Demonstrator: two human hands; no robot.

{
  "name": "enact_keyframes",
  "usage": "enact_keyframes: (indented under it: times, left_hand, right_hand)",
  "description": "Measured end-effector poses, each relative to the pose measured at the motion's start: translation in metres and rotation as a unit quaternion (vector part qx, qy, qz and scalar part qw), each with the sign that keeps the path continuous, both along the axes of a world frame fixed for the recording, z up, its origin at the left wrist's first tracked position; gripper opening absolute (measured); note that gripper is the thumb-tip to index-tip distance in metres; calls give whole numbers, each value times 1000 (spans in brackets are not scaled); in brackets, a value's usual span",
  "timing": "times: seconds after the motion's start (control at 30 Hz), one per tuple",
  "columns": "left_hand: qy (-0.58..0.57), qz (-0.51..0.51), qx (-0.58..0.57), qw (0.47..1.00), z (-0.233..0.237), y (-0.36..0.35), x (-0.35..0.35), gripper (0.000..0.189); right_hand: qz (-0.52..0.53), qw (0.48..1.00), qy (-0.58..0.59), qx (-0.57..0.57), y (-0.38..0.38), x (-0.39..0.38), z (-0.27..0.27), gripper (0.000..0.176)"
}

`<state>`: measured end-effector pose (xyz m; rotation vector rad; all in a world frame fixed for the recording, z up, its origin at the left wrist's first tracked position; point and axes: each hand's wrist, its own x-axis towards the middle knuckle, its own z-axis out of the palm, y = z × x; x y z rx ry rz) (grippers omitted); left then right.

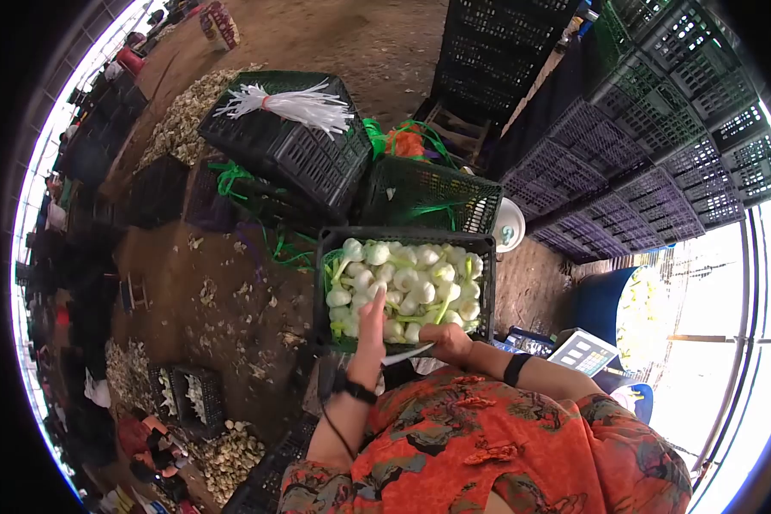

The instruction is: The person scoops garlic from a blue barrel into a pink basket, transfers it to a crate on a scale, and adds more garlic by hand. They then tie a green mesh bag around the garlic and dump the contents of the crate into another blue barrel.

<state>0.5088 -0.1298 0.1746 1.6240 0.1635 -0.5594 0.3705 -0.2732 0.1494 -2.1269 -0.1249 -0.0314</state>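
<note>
Below me stands a black plastic crate [321, 287] full of white garlic bulbs [405, 279], several with short green stalks. My left hand [371, 324] reaches over the crate's near left part, fingers stretched out and close over the bulbs, with nothing seen in its grip. At the near rim, my right hand [448, 341] is closed round a knife [409, 354]. Its pale blade points left, toward my left wrist, while the handle is mostly hidden in my fist.
Beyond the crate, a bundle of white ties [295, 104] lies on an upturned black crate [317, 167]. Stacked crates [608, 163] rise at the right, near a white bucket [509, 224] and a digital scale [582, 352]. Garlic piles [231, 458] and people occupy the left floor.
</note>
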Motion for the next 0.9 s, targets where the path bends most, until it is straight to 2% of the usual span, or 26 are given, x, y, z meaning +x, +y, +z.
enact_keyframes:
  times: [0.03,0.07,0.1,0.17,0.2,0.23,0.27,0.3,0.33,0.37,0.4,0.43,0.47,0.5,0.53,0.57,0.6,0.63,0.67,0.7,0.77,0.8,0.83,0.9]
  left_hand:
    - [184,72,-70,978,9,-23,4,20]
    - [358,140,-140,913,13,-34,5,21]
    - [358,142,-141,912,-1,-35,7,21]
    - [377,31,-284,881,-60,-44,7,22]
    - [280,-85,-316,903,-84,-29,2,21]
    - [281,-81,-315,903,-76,-19,-10,21]
    - [157,-106,-112,975,-57,-7,-20,21]
    - [25,-126,100,987,-41,4,-29,20]
    - [23,-126,105,986,-34,19,-39,20]
    - [-86,-197,158,964,-27,36,-49,20]
    - [-191,-265,208,922,-22,48,-57,20]
    - [-189,-264,213,921,-5,49,-62,20]
    - [-161,-262,193,932,14,43,-70,21]
    - [-134,-260,172,941,28,36,-76,21]
    - [-202,-255,163,932,33,29,-77,23]
    - [-201,-253,166,932,37,24,-77,23]
    - [-262,-317,133,902,39,21,-76,26]
    - [-320,-375,98,864,43,20,-75,28]
    - [-212,-440,133,863,73,26,-79,39]
    - [-210,-437,133,864,92,32,-78,39]
    - [-432,-271,246,824,112,45,-70,58]
    - [-429,-250,288,819,110,51,-64,77]
    - [-428,-249,287,820,103,51,-57,77]
    - [-406,-312,386,767,68,50,-41,76]
  right_hand:
    - [5,1000,1,0,0,-1,2,29]
    - [26,999,9,-46,0,-2,3,40]
    - [45,995,16,-92,-1,-2,4,52]
    - [49,997,3,-56,-6,-7,12,49]
    - [52,998,-10,-17,-9,-10,14,46]
    - [55,998,-8,-15,-9,-12,14,46]
    - [35,999,-15,11,-9,-14,11,32]
    - [13,999,-22,38,-9,-14,7,19]
    - [37,998,-42,-9,-12,-13,-4,12]
    - [37,998,-43,-5,-10,-12,-5,12]
    - [-12,1000,-26,-13,-7,-11,-5,23]
    - [-59,998,-8,-22,-5,-8,-2,34]
    - [-76,992,103,4,-2,1,18,60]
    - [-75,992,103,8,-4,9,27,60]
    - [17,989,148,-12,-7,16,34,62]
    - [109,975,190,-33,-7,20,35,63]
    - [95,985,142,-32,-4,17,2,58]
    - [100,985,141,-33,-4,21,2,58]
    - [78,983,168,4,-6,26,5,51]
    - [53,978,196,41,-7,28,9,43]
    - [30,976,212,44,-6,28,17,38]
    - [3,973,227,48,-5,27,21,34]
    - [-20,969,243,50,-6,25,23,30]
    - [-10,971,236,36,-7,24,14,33]
